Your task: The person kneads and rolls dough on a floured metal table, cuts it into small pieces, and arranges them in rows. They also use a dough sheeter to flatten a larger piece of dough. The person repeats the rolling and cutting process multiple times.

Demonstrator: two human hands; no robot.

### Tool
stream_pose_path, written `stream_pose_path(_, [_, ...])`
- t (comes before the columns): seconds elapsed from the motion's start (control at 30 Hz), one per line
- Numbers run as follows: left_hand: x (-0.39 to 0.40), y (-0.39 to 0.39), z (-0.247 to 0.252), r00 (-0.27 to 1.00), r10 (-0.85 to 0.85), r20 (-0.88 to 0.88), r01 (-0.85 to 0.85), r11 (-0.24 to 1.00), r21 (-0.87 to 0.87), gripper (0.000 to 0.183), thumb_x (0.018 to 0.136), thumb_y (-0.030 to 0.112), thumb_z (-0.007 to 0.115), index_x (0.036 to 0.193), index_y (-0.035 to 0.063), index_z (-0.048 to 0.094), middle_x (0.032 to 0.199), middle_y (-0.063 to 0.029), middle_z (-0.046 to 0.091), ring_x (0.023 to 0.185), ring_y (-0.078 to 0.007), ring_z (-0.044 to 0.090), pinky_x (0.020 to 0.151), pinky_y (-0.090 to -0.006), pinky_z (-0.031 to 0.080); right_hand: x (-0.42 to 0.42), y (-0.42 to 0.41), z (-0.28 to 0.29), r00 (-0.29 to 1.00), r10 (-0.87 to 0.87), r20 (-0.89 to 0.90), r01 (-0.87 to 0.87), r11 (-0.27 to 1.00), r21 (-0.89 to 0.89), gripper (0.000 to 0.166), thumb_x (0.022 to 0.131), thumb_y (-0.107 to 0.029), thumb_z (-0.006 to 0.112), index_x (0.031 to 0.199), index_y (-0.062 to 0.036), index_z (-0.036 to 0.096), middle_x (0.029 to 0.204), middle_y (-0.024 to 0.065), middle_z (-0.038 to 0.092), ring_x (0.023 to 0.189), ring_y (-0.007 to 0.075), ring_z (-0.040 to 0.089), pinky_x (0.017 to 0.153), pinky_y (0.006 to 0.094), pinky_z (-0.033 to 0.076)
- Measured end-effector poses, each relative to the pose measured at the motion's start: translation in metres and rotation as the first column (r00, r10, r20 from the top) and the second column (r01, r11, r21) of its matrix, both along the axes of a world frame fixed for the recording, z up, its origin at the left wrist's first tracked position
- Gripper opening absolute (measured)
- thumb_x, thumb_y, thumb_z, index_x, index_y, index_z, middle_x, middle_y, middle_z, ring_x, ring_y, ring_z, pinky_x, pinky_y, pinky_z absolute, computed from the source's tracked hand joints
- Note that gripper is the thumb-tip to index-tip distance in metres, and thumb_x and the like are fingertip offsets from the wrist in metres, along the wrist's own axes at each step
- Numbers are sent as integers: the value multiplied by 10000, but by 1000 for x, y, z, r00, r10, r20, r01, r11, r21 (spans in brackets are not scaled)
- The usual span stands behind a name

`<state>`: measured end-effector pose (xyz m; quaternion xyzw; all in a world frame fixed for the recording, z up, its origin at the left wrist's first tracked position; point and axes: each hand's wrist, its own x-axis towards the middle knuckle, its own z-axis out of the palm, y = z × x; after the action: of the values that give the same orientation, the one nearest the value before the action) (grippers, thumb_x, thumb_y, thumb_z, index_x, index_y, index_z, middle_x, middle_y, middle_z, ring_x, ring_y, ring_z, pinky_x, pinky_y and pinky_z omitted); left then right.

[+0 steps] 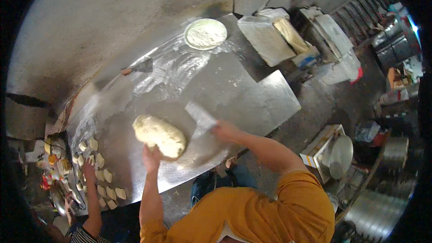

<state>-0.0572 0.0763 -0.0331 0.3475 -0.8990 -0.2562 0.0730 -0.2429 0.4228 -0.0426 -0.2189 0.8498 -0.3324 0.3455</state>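
A large oblong lump of dough (160, 137) lies on the floured metal worktop (135, 179). My left hand (151, 157) touches its near edge, the fingers partly hidden against it. To the right of the dough, my right hand (224, 131) is closed around the handle end of a broad flat blade, seemingly a dough scraper or cleaver (201, 114), which looks blurred over the worktop. Farther back stands a round bowl of flour (206, 34). A second bladed tool with a wooden handle (143, 65) lies near the wall.
At the left, a co-worker's hand (88, 169) reaches among several small cut dough pieces (111, 193). A floury machine (266, 38) stands beyond the worktop's right notch. A box and a pale basin (341, 157) are on the right. The wall (84, 33) borders the worktop's far side.
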Motion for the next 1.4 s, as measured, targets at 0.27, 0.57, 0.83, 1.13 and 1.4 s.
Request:
stream_pose_path(0.27, [51, -46, -20, 984, 170, 46, -141, 606, 783, 613, 985, 385, 615, 1445, 14, 452, 1261, -112, 623, 1176, -242, 556, 1005, -390, 424, -69, 284, -55, 707, -310, -636, 663, 603, 443, 334, 896, -282, 633, 1085, -6, 647, 883, 173, 655, 790, 341, 653, 719, 471, 517])
stream_pose_path(0.57, [100, -50, 15, 856, 493, -154, -204, 596, 777, 745, 991, 369, 596, 1578, 193, 173, 1504, -216, 403, 1328, -361, 449, 1109, -493, 329, -145, 35, -79, 883, 95, -459, 139, 882, 450, 336, 860, -186, 598, 1119, 27, 619, 988, 239, 697, 919, 400, 689, 852, 505, 525])
stream_pose_path(0.83, [130, -97, 15, 808, 552, -206, -314, 700, 642, 666, 990, 219, 592, 1545, 80, 251, 1530, -185, 376, 1350, -301, 431, 1099, -422, 352, -113, -4, -89, 922, -309, -232, 352, 920, 173, 151, 799, -106, 616, 863, 13, 684, 893, 210, 675, 779, 341, 652, 724, 480, 514])
stream_pose_path(1.13, [-173, -81, 52, 969, -123, -214, 150, 982, 114, 600, 952, 230, 627, 1462, 4, 406, 1488, -257, 419, 1361, -416, 428, 1114, -455, 375, 47, -82, -21, 991, -76, -114, 95, 980, 174, 308, 939, -252, 518, 1121, -9, 566, 911, 281, 681, 873, 472, 657, 765, 562, 517])
stream_pose_path(1.4, [-357, -14, -57, 941, -266, 208, 311, 923, -226, 690, 989, 476, 462, 1527, 66, 328, 1588, -216, 289, 1486, -381, 214, 1211, -479, 171, 42, 191, 50, 709, -657, -256, 703, 628, 334, 237, 965, -245, 549, 1092, -45, 542, 990, 282, 657, 924, 492, 624, 756, 566, 469])
